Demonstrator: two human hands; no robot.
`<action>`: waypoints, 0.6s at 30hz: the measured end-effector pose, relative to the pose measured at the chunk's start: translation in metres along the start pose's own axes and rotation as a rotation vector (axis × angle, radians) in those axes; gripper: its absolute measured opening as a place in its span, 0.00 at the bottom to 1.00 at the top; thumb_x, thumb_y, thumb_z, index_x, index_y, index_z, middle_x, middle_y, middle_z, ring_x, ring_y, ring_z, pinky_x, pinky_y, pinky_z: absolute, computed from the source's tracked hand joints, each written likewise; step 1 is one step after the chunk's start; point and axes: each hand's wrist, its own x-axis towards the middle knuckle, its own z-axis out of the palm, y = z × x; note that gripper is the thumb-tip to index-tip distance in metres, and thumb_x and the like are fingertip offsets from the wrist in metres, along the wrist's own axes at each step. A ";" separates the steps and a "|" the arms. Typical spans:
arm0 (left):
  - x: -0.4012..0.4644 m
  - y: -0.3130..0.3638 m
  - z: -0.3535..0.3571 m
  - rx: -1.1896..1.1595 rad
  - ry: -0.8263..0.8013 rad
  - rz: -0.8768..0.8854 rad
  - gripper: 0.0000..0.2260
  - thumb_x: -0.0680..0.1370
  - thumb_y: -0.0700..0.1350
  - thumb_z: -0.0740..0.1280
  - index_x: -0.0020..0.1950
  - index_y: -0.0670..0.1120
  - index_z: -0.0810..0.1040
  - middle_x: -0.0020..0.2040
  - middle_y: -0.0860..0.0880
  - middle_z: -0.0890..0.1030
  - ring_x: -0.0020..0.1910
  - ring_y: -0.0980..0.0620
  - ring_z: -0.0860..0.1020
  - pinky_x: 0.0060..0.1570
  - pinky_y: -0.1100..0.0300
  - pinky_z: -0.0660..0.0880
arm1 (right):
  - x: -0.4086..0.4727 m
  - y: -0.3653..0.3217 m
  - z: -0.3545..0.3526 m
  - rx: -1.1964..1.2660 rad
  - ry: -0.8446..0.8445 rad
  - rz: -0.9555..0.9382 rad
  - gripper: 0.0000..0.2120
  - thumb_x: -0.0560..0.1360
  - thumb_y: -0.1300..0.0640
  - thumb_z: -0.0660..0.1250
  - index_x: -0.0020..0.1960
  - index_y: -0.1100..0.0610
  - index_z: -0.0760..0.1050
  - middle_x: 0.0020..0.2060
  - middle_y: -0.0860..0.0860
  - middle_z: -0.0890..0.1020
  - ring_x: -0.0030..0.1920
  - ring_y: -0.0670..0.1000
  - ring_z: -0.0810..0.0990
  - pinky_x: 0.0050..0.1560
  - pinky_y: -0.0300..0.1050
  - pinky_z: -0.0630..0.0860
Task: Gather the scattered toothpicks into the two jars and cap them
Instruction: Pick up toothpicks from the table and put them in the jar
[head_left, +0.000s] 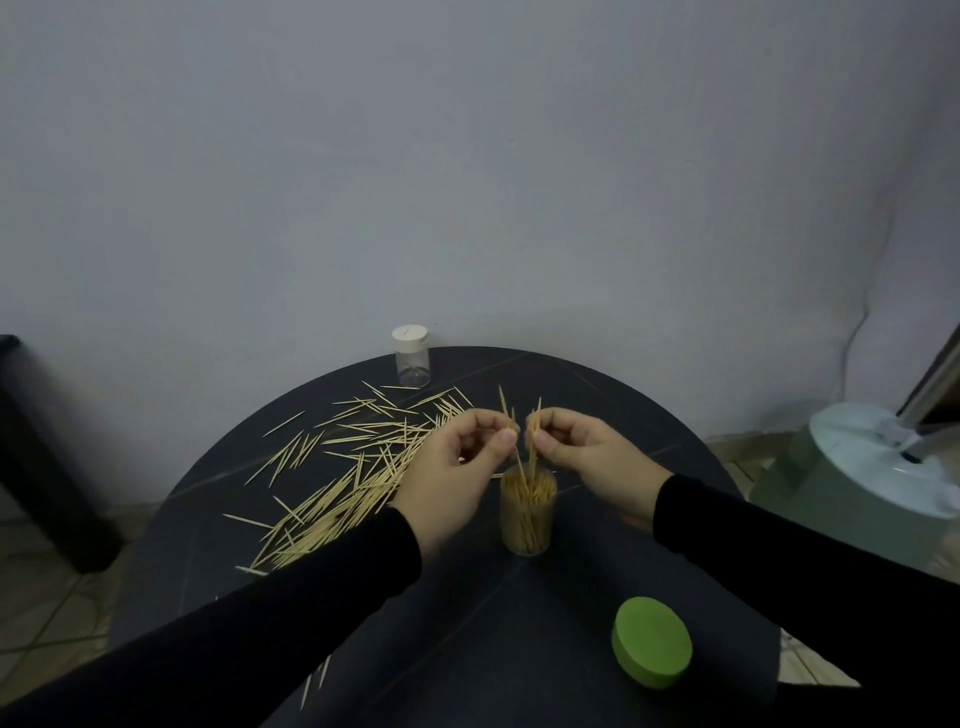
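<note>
Head view: a clear cylindrical jar, packed with slim pointed wooden toothpicks, is seen upright at the middle of a round black table. Just above its open mouth, a few toothpicks are pinched by the left hand and by the right hand. Left of the jar, loose toothpicks are strewn. Behind it, a white-capped clear jar is seen; nearer, a smooth green round lid.
</note>
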 end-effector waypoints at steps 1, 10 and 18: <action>0.000 -0.001 0.000 0.059 -0.023 0.013 0.04 0.78 0.41 0.65 0.50 0.48 0.79 0.43 0.52 0.80 0.42 0.63 0.78 0.43 0.69 0.74 | -0.001 0.002 0.000 -0.019 -0.024 0.015 0.06 0.79 0.59 0.61 0.51 0.52 0.77 0.44 0.48 0.81 0.48 0.47 0.80 0.49 0.39 0.76; -0.001 -0.012 -0.006 0.300 -0.131 -0.079 0.02 0.75 0.48 0.70 0.46 0.55 0.81 0.47 0.55 0.78 0.43 0.66 0.75 0.41 0.73 0.70 | -0.003 0.006 -0.025 -0.285 -0.107 0.021 0.05 0.75 0.53 0.68 0.50 0.51 0.79 0.47 0.47 0.81 0.51 0.46 0.80 0.55 0.41 0.76; -0.006 -0.007 -0.005 0.557 -0.120 0.127 0.16 0.75 0.54 0.68 0.62 0.61 0.72 0.58 0.61 0.73 0.57 0.66 0.67 0.52 0.75 0.63 | -0.003 0.007 -0.043 -0.358 -0.146 0.011 0.18 0.75 0.68 0.64 0.55 0.47 0.76 0.51 0.48 0.78 0.50 0.46 0.76 0.51 0.38 0.75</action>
